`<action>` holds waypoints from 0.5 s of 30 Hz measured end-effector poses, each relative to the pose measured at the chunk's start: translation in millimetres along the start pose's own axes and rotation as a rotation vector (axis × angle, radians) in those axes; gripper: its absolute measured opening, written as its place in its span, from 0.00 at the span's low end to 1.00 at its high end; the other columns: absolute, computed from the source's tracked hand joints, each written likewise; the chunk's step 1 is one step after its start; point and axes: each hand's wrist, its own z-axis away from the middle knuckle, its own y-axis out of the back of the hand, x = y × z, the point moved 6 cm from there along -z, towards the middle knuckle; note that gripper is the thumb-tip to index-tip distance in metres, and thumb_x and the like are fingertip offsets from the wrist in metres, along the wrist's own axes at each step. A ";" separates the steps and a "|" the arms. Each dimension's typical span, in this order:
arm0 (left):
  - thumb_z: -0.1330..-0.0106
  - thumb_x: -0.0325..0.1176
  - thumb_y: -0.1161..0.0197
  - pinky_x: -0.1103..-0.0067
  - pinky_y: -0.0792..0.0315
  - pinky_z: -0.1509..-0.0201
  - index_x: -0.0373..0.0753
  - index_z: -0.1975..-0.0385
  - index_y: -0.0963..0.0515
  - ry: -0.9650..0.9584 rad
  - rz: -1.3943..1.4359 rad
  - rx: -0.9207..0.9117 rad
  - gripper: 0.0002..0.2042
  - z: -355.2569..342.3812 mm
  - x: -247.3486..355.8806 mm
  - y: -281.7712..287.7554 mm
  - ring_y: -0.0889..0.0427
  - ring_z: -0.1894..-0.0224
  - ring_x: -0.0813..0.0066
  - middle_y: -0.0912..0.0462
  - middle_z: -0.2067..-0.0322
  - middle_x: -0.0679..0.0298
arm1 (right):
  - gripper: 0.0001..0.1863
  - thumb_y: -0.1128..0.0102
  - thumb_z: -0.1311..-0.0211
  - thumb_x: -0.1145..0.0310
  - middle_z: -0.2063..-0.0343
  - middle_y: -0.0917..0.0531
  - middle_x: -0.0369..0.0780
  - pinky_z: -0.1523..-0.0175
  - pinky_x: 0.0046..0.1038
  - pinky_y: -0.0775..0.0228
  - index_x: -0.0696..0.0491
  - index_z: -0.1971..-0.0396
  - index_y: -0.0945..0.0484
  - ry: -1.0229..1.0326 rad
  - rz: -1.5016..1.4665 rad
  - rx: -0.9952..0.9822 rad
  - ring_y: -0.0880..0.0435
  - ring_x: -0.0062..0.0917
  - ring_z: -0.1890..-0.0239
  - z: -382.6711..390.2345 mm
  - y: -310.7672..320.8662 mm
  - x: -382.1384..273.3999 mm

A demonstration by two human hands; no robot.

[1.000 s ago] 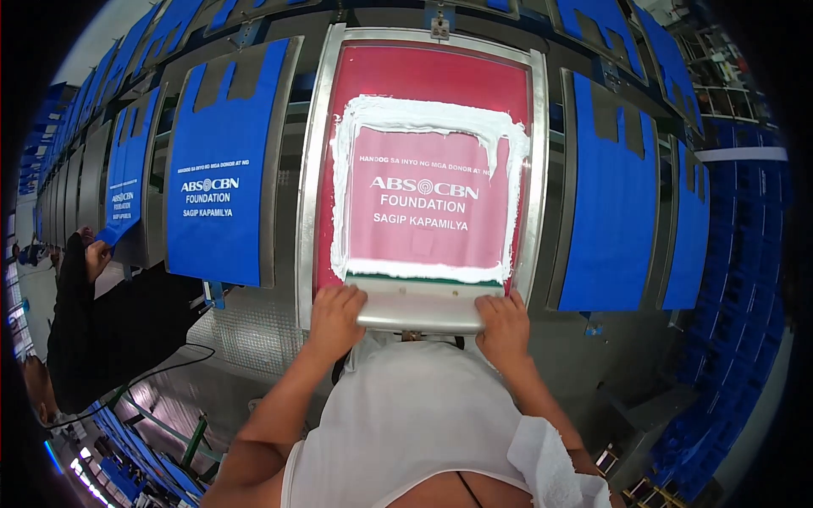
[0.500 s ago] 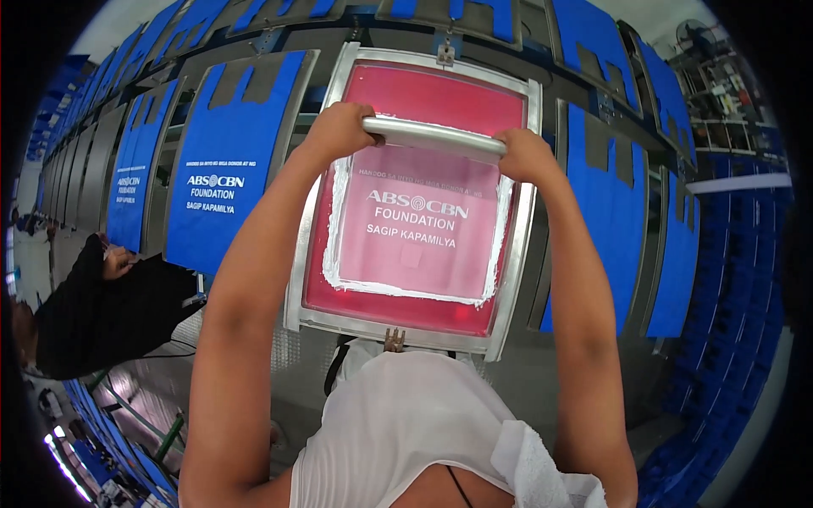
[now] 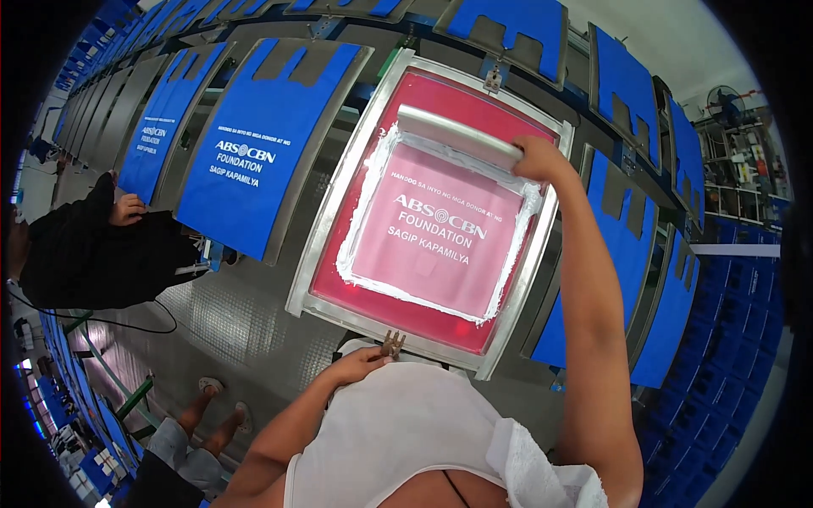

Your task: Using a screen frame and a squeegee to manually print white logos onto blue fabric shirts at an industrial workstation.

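A screen-printing frame (image 3: 306, 279) of bare metal with a red mesh lies before me. Its pale pink window carries white lettering, with thick white ink around the border. My right hand (image 3: 544, 159) is closed around the right end of a squeegee (image 3: 461, 135), which rests across the far part of the window. The squeegee's left end is unheld. At the near edge of the frame, my left hand (image 3: 362, 366) has its fingers bent beside a pronged metal bracket (image 3: 393, 343); what they grip is partly hidden.
Blue fabric pieces (image 3: 271, 144) lie on slanted boards in rows to the left, right and beyond. A person in a black sleeve (image 3: 110, 262) stands at the left, near a cable (image 3: 169, 309). Stacked blue items (image 3: 720, 339) line the right side. A fan (image 3: 724, 106) stands far right.
My left hand has let go of the squeegee and come down to the frame's near edge. The right hand still holds the squeegee. The view has turned, and the frame appears more tilted.
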 end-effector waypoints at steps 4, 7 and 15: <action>0.31 0.42 0.45 0.83 0.32 0.62 0.36 0.63 0.21 -0.030 0.098 -0.136 0.15 -3.3 9.8 -6.7 0.29 0.68 0.86 0.23 0.73 0.73 | 0.25 0.46 0.63 0.72 0.59 0.19 0.49 0.47 0.35 0.30 0.54 0.57 0.20 0.030 0.025 0.173 0.21 0.41 0.54 -14.9 -3.3 -14.7; 0.31 0.46 0.47 0.83 0.33 0.66 0.35 0.69 0.21 -0.084 0.010 -0.172 0.18 12.1 29.8 -4.9 0.30 0.71 0.87 0.25 0.76 0.73 | 0.25 0.46 0.63 0.73 0.59 0.19 0.49 0.47 0.35 0.30 0.52 0.58 0.19 -0.025 -0.009 0.142 0.21 0.41 0.53 -8.6 -5.5 -19.6; 0.31 0.46 0.47 0.84 0.33 0.71 0.35 0.76 0.21 -0.170 0.058 -0.151 0.21 22.8 59.2 -2.6 0.29 0.76 0.84 0.25 0.81 0.70 | 0.29 0.45 0.65 0.75 0.60 0.18 0.45 0.50 0.35 0.28 0.49 0.54 0.21 -0.009 0.075 0.131 0.21 0.40 0.55 113.3 -47.3 -103.1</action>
